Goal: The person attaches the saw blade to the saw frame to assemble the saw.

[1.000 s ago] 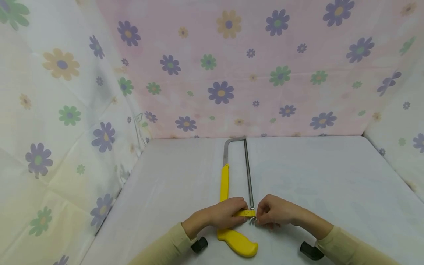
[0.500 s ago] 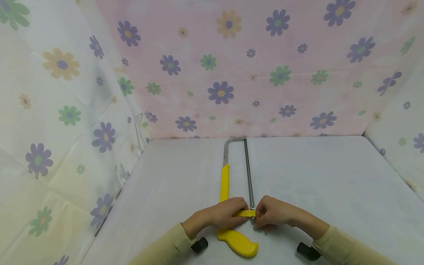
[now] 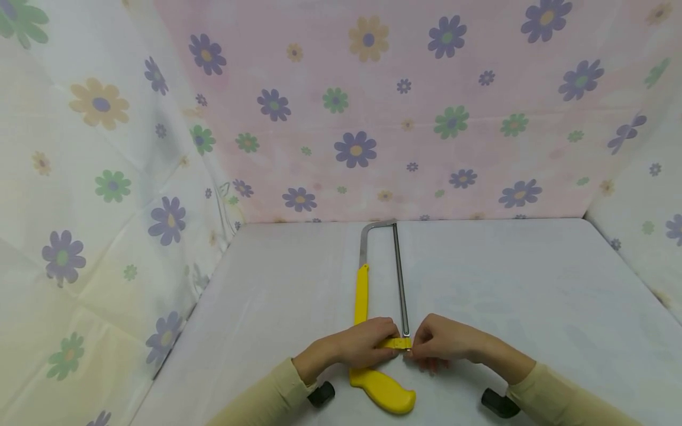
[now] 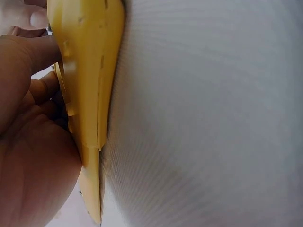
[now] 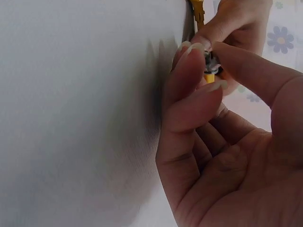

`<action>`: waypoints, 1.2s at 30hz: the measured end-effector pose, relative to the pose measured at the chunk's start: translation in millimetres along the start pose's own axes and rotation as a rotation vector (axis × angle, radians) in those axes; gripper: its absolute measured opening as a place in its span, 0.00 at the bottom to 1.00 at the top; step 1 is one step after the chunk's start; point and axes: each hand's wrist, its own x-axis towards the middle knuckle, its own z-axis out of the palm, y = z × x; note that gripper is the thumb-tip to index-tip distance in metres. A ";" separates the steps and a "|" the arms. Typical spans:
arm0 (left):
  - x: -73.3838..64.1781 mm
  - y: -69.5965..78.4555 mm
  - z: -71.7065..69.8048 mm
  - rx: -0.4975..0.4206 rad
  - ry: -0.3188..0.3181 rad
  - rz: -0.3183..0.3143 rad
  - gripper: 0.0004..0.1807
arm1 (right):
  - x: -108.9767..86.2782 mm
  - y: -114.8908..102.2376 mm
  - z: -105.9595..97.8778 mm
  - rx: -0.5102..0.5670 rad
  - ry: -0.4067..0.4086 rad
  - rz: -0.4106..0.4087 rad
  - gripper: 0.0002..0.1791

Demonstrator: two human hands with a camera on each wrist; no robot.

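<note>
A hacksaw with a yellow handle (image 3: 386, 393) lies flat on the white table, its metal frame end pointing away. Its blade (image 3: 400, 278) runs along the right side. My left hand (image 3: 367, 343) grips the yellow front part of the saw near the blade's near end; in the left wrist view the thumb and fingers hold the yellow body (image 4: 87, 85). My right hand (image 3: 442, 340) pinches the small metal wing nut (image 5: 209, 62) at the blade's near end between thumb and fingertips. The fingers partly hide the nut.
The white table (image 3: 506, 278) stretches around the saw to both sides. Flowered cloth (image 3: 319, 118) hangs behind it and along the left and right sides. Dark wrist-worn pieces (image 3: 501, 403) sit under both forearms.
The right hand's fingers have shifted slightly at the wing nut, moving left over it and then a little back right. My left hand and the hacksaw stay in place.
</note>
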 end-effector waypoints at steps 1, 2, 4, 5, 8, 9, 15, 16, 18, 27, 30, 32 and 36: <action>-0.1 0.1 -0.2 0.002 0.000 -0.001 0.07 | -0.6 0.2 -0.9 -0.001 -0.003 -0.004 0.13; -0.2 0.1 -0.3 0.005 0.001 -0.002 0.07 | -1.2 0.4 -1.9 0.000 -0.006 -0.009 0.11; -0.2 0.2 -0.5 0.005 0.001 -0.005 0.07 | -2.2 0.5 -3.6 0.008 -0.014 -0.023 0.10; -0.1 0.1 -0.5 0.007 0.001 -0.005 0.07 | -2.6 0.4 -4.2 0.013 -0.018 -0.026 0.09; 0.1 0.4 -0.6 0.006 0.001 -0.005 0.07 | -2.9 0.0 -5.3 0.022 -0.019 -0.030 0.07; 0.3 0.5 -0.6 0.005 0.000 -0.004 0.07 | -2.9 0.0 -5.2 0.026 -0.019 -0.026 0.07; -0.6 1.4 -0.2 -0.003 -0.002 0.002 0.07 | -1.8 4.0 -2.6 0.048 -0.014 -0.018 0.05; -0.7 1.2 -0.1 -0.003 -0.002 0.001 0.07 | -1.5 4.5 -2.3 0.048 -0.011 -0.023 0.05; -0.8 1.2 -0.6 -0.002 -0.003 0.000 0.07 | -1.0 4.9 -2.2 0.046 -0.004 -0.031 0.05; 0.1 1.5 -2.7 -0.011 0.000 -0.006 0.07 | 1.3 4.7 -0.9 0.029 0.006 -0.052 0.07; 0.1 1.3 -2.4 -0.009 0.002 -0.005 0.07 | 2.1 4.3 0.8 0.041 0.011 -0.042 0.07; 0.1 0.9 -2.0 -0.009 0.001 -0.006 0.07 | 2.9 4.3 2.2 0.059 0.009 -0.036 0.07; 0.4 -1.5 0.2 0.004 0.001 0.006 0.08 | 3.0 3.5 4.0 0.092 -0.005 -0.027 0.07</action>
